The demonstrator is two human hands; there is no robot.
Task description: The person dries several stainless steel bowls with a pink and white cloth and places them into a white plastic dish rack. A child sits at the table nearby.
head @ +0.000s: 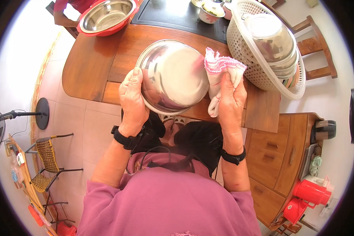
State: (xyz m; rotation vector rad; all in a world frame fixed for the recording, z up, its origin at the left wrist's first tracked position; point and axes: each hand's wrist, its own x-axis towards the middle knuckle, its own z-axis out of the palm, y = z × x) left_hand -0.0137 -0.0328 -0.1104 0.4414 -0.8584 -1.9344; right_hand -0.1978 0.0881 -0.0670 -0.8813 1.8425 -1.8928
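My left hand [132, 100] grips the rim of a shiny stainless steel bowl [174, 76], thumb on its outer side. The bowl's rounded outside and flat base face up towards me, above the front edge of the wooden table [88, 67]. A white cloth with a pink border [222, 69] is bunched in my right hand [231, 98], close to the bowl's right side. Whether the cloth touches the bowl I cannot tell. The bowl's inside is hidden.
A white plastic basket [243, 56] at the right holds several upturned steel bowls [268, 41]. A steel basin [107, 16] sits in a red one [115, 29] at the back left, beside another person's arm [63, 19]. A floral cup [209, 17] stands on the black tabletop panel [177, 14].
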